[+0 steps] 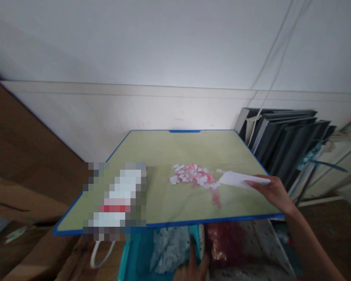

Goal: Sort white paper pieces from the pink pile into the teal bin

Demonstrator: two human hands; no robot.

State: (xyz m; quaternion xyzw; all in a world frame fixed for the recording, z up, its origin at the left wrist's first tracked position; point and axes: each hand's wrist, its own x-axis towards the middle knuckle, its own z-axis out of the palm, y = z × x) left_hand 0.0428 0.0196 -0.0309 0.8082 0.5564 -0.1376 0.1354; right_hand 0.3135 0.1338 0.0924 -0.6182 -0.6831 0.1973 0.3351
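Note:
My right hand (273, 193) pinches the end of a flat white paper piece (236, 178), folded or packet-like, holding it low over the board. Its far end points left, beside a loose pile of small white paper squares and pink bits (194, 175). A few pink bits trail toward the board's front edge. Below that edge, my left hand (193, 265) is at the right side of a teal tray (136, 253), its index finger stretched out and apart from the thumb. White paper pieces (169, 249) lie in the tray. The rest of the left hand is cut off.
The pale board (163, 146) has a blue rim and stands against the wall. On its left lies a pixelated white and red object. A second container (251, 249) holds red material below. Dark folders (292, 132) lean at right; white cables hang there. Cardboard stands left.

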